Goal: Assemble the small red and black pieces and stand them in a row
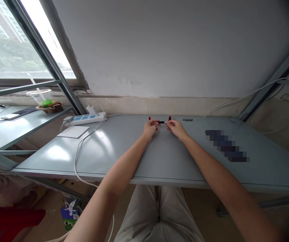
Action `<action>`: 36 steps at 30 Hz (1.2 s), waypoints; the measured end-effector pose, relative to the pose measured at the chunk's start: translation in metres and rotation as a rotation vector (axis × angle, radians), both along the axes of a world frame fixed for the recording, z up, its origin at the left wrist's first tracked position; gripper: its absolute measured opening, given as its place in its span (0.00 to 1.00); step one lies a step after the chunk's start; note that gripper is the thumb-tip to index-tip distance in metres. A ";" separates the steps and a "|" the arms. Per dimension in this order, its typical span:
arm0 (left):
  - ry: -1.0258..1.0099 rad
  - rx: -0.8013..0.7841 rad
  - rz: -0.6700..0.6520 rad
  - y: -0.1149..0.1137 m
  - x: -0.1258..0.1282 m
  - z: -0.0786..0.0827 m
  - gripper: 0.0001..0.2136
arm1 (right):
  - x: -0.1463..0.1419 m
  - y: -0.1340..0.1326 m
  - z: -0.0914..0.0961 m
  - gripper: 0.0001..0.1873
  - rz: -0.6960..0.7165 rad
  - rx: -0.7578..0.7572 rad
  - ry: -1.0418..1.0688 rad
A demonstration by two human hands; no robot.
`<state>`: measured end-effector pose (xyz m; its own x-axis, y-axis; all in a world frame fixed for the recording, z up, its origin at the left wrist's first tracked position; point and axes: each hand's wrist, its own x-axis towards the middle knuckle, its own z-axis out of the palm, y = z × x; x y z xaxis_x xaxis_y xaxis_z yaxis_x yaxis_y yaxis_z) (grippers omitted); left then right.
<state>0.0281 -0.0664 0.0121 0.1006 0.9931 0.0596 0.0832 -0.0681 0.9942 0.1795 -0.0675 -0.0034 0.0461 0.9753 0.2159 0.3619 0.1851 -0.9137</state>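
Grey-blue metal desk (164, 161) fills my view, set against a scuffed white wall (174, 50), with a metal-framed window (20, 40) at upper left. Lower shelf (8, 134) sits left of the desk, holding a clear plastic cup with a straw (38, 96) beside a woven brown basket (49, 108).

Back edge of the desk: white power strip with blue sockets (85, 118) at left, its white cable (77, 158) looping forward and over the front edge. Flat white square pad (73, 131) lies just in front of the strip. Pixelated blurred patch (226, 145) covers an area at right, contents unreadable. Row of small dark grey studs (187, 119) sits near the back edge, right of centre.

Both forearms rest forward, hands close together mid-desk near the back edge. Left hand (150, 129) and right hand (176, 130) are curled inward, fingers nearly closed. Short black cylindrical piece (160, 122) sits between them, long axis running left-right, parallel to the back edge. Looks pinched at each end, but too small to confirm a grip. Two small red pieces (170, 118) show just behind the hands, one by each; I can't tell what they are.
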 end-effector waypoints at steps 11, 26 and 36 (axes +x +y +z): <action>0.078 0.007 0.002 -0.001 0.000 0.000 0.11 | 0.002 0.004 -0.006 0.12 0.041 -0.012 -0.030; 0.069 -0.024 0.020 0.002 0.000 -0.005 0.09 | 0.009 -0.004 0.000 0.10 -0.024 0.200 -0.645; -0.086 -0.036 -0.077 0.003 -0.001 -0.007 0.10 | 0.008 -0.007 0.003 0.09 -0.028 0.235 -0.716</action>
<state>0.0272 -0.0629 0.0055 0.1727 0.9843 0.0359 -0.0066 -0.0353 0.9994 0.1873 -0.0741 -0.0004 -0.1597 0.9005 0.4045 0.8599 0.3281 -0.3910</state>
